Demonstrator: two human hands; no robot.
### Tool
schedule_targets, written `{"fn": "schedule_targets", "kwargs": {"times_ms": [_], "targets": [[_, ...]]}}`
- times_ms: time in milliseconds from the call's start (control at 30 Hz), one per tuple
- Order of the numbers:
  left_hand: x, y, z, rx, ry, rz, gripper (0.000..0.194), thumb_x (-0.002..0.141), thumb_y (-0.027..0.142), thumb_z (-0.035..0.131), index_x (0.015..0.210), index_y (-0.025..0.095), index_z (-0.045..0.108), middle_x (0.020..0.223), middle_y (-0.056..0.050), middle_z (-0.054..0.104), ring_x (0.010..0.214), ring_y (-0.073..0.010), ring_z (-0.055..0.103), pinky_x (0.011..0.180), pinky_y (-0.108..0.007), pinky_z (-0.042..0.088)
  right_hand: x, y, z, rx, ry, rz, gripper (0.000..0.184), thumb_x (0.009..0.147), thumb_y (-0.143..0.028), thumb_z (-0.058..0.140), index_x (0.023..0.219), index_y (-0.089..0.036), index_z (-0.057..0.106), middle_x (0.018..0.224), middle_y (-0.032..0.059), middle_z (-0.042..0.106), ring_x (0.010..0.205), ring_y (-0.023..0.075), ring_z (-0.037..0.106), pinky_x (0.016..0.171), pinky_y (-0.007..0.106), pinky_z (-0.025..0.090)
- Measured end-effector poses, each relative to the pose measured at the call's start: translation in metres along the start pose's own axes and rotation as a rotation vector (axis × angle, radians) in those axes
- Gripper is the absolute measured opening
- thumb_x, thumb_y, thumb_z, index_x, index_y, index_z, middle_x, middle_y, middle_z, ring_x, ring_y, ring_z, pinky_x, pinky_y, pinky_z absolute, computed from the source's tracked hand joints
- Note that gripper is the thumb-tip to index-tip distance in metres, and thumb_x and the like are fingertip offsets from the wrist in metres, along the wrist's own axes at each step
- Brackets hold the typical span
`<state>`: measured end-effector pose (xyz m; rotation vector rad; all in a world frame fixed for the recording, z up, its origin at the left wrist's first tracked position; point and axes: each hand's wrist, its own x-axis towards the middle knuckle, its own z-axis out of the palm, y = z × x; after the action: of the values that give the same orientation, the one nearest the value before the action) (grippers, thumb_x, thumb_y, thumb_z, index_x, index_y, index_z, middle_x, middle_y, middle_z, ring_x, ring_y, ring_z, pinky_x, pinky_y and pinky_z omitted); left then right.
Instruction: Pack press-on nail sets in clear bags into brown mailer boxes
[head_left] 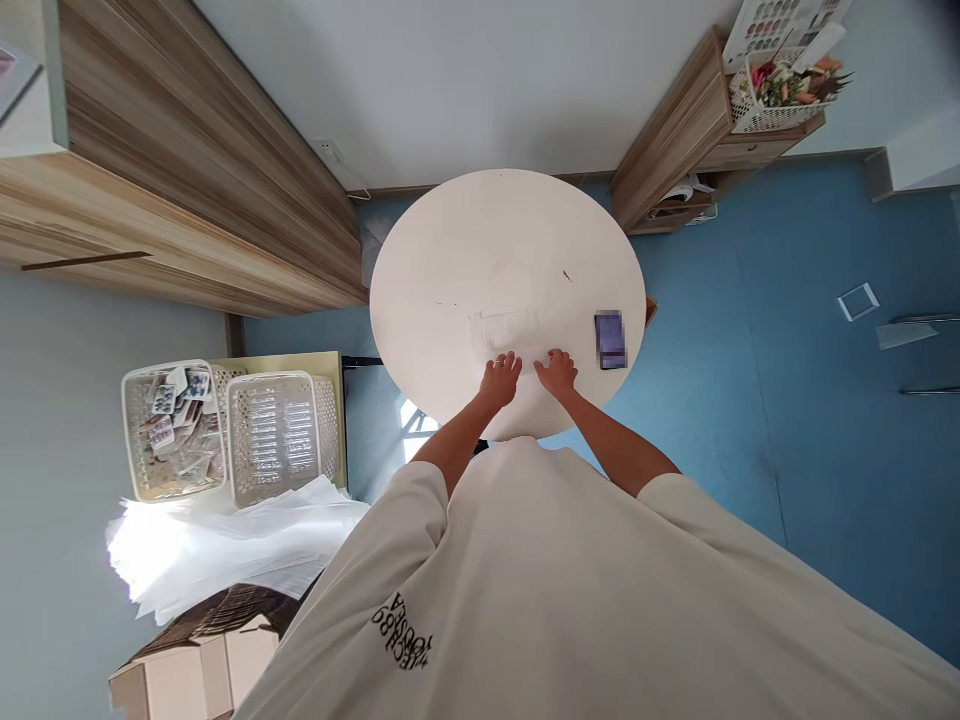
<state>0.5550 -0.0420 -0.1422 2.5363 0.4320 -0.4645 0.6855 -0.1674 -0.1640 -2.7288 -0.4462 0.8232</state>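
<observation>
Firstly, we list one pale sheet (pixel 508 328). At its near edge — our left hand (pixel 501 379), right hand (pixel 556 373), half-curled; hold unclear.

Single head-worn view (wide, well above), facing down past shirt (pixel 525 570) onto round table (pixel 495 225), wall (pixel 480 90) beyond.

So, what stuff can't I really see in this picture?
In the head view:
Pale flat thing by the left hand: blends into the white table.
Smartphone: its screen is pixelated.
Packets in the far-left basket: too small to read.
Cardboard box: cut off by the bottom edge, partly behind the shirt.
</observation>
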Motion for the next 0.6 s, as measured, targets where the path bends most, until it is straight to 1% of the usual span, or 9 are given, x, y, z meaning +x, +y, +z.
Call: {"fn": "schedule_targets", "kwargs": {"times_ms": [100, 200, 267, 400, 500, 567, 600], "targets": [[0.008, 0.005, -0.001, 0.036, -0.007, -0.035, 0.069, 0.093, 0.016, 0.052, 0.161, 0.018, 0.042, 0.167, -0.023, 0.042, 0.155, -0.043, 0.038, 0.114, -0.058, 0.041, 0.002, -0.005, 0.008, -0.019, 0.014, 0.054, 0.042, 0.094, -0.049, 0.061, 0.126, -0.022, 0.055, 0.133, 0.019, 0.06, 0.128, 0.036, 0.057, 0.105, 0.051, 0.044], [0.015, 0.005, 0.001, 0.054, -0.004, -0.061, 0.068, 0.094, 0.016, 0.053, 0.161, 0.018, 0.043, 0.162, -0.023, 0.046, 0.154, -0.0433, 0.038, 0.111, -0.056, 0.042, 0.002, -0.009, 0.014, 0.009, 0.067, 0.056, 0.038, 0.092, -0.046, 0.064, 0.121, -0.023, 0.054, 0.132, 0.0202, 0.06, 0.127, 0.0373, 0.056, 0.104, 0.053, 0.044], [0.019, 0.004, 0.003, 0.05, 0.003, -0.073, 0.068, 0.094, 0.017, 0.054, 0.16, 0.021, 0.043, 0.16, -0.022, 0.048, 0.154, -0.0431, 0.038, 0.11, -0.056, 0.043, 0.001, -0.011, 0.016, 0.025, 0.076, 0.056, 0.037, 0.092, -0.043, 0.065, 0.12, -0.023, 0.054, 0.132, 0.0203, 0.059, 0.127, 0.0371, 0.056, 0.104, 0.053, 0.044], [0.022, 0.0, 0.008, 0.039, 0.018, -0.089, 0.066, 0.095, 0.018, 0.053, 0.16, 0.023, 0.044, 0.16, -0.02, 0.047, 0.154, -0.0426, 0.037, 0.112, -0.057, 0.041, 0.001, -0.012, 0.015, -0.01, 0.014, 0.087, 0.031, 0.094, -0.041, 0.064, 0.118, -0.022, 0.056, 0.132, 0.0189, 0.059, 0.128, 0.0342, 0.056, 0.106, 0.049, 0.044], [0.023, 0.001, 0.007, 0.028, 0.023, -0.108, 0.067, 0.096, 0.019, 0.053, 0.162, 0.022, 0.042, 0.162, -0.021, 0.045, 0.153, -0.0432, 0.037, 0.114, -0.057, 0.039, 0.001, -0.013, 0.015, -0.036, -0.025, 0.095, 0.02, 0.097, -0.039, 0.058, 0.107, -0.022, 0.06, 0.126, 0.019, 0.06, 0.125, 0.0349, 0.058, 0.103, 0.05, 0.047], [0.025, 0.002, 0.004, 0.022, 0.015, -0.127, 0.069, 0.097, 0.021, 0.054, 0.164, 0.021, 0.038, 0.161, -0.022, 0.045, 0.152, -0.0439, 0.037, 0.114, -0.057, 0.039, 0.002, -0.014, 0.014, -0.025, -0.041, 0.091, 0.015, 0.097, -0.035, 0.054, 0.102, -0.023, 0.061, 0.12, 0.0186, 0.063, 0.116, 0.0349, 0.063, 0.098, 0.052, 0.05], [0.025, 0.002, 0.002, 0.018, 0.011, -0.137, 0.07, 0.097, 0.023, 0.055, 0.165, 0.021, 0.037, 0.161, -0.022, 0.046, 0.152, -0.0442, 0.038, 0.114, -0.057, 0.039, 0.002, -0.014, 0.013, -0.001, -0.057, 0.083, 0.014, 0.096, -0.032, 0.052, 0.102, -0.023, 0.06, 0.115, 0.0173, 0.065, 0.108, 0.0334, 0.065, 0.093, 0.05, 0.052]]}}
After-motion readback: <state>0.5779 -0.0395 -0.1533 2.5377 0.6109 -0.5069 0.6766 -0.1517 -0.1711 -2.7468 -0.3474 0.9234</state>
